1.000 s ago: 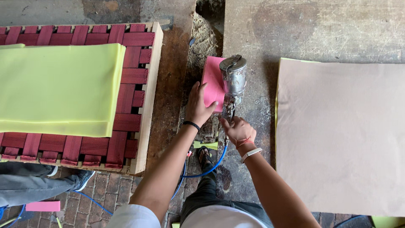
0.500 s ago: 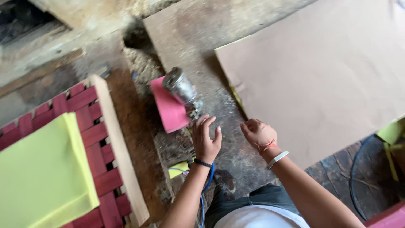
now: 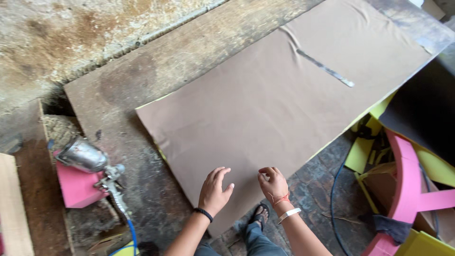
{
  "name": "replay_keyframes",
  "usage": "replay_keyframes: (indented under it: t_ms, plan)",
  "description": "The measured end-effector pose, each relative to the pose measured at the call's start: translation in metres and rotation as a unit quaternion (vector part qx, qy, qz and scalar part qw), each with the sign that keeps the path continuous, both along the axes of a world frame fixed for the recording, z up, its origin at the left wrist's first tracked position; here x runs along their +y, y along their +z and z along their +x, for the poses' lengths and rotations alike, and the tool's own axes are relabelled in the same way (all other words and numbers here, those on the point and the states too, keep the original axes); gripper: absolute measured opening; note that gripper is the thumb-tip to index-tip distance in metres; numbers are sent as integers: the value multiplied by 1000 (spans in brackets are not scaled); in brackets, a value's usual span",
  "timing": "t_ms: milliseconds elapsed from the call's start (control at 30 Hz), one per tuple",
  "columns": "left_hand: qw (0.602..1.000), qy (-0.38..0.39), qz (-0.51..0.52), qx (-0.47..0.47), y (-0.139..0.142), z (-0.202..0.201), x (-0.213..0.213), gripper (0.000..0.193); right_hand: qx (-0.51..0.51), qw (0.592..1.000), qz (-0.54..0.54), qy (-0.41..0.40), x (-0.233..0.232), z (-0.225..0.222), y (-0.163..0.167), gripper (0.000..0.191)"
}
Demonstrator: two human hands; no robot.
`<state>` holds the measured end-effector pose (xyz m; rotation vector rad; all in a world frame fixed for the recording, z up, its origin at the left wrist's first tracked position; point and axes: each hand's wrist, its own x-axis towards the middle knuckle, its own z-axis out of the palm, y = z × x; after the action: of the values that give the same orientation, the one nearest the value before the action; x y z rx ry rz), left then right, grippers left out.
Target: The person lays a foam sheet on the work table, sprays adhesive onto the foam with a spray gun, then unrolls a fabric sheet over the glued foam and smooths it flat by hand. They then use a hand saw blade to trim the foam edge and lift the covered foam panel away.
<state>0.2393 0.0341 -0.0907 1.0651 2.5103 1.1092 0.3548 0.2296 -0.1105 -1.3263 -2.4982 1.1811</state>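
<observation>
Large brown fabric sheet [image 3: 284, 104] lies flat on the worn wooden surface [image 3: 123, 80], long axis running up-right away from the person. Left hand [image 3: 214, 192] spread, empty, over its near edge; right hand [image 3: 273, 186] loosely curled, empty, just beside.

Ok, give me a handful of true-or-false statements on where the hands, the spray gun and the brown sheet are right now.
1. The left hand lies open on the brown sheet. True.
2. The right hand grips the spray gun. False: the gun rests on a pink block off to the left, with neither hand on it.
3. A long metal strip lies on the sheet, far from the hands. True.
4. The right hand is spread flat. False: its fingers are curled, over the sheet's near edge.
5. A blue hose runs from the gun. True.
</observation>
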Motion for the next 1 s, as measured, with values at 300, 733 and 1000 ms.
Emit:
replay_keyframes:
  t_ms: [300, 733, 1000]
  plan:
    - [980, -48, -140, -130, -52, 15, 172, 83, 8, 999, 41, -34, 169, 79, 27, 26]
    - [980, 12, -197, 17, -87, -62, 419, 97, -52, 990, 132, 22, 406, 32, 8, 25]
    - [996, 31, -84, 24, -95, -38, 574, 91, -102, 985, 137, -37, 594, 13, -7, 29]
